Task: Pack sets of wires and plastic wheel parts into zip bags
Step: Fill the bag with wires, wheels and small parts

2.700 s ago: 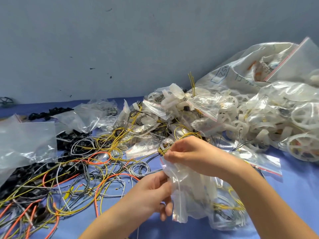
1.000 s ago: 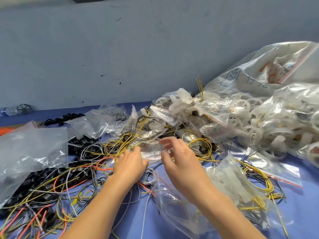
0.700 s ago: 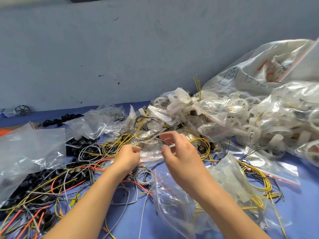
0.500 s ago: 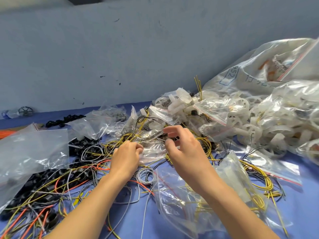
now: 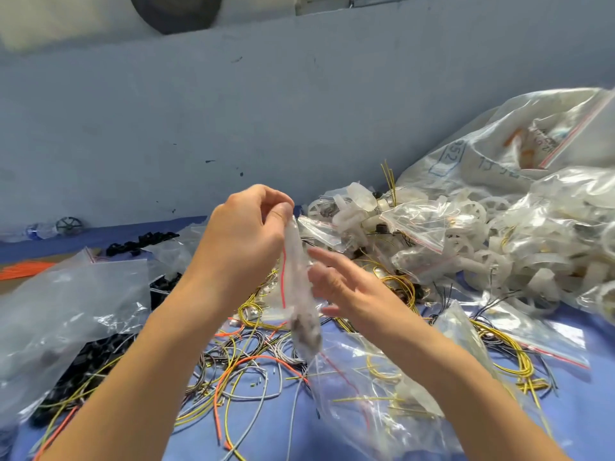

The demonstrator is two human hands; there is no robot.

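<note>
Head view: left hand (image 5: 239,241) pinches the top of a small clear red-striped zip bag (image 5: 298,291), which hangs above tangled loose wires (image 5: 246,364) on the blue table (image 5: 595,410). Right hand (image 5: 346,294) is spread-fingered just beside the bag, holding nothing. Bag contents blurred. Likely the bag-opening step. Next: part the mouth, then load wires and white plastic wheel parts (image 5: 486,261).

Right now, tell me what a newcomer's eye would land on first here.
The small zip bag dangling at centre, pinched at its top by the left hand, with the open right hand beside it. Then the heap of white wheel parts at right, and the tangled wires on the blue table below.
</note>
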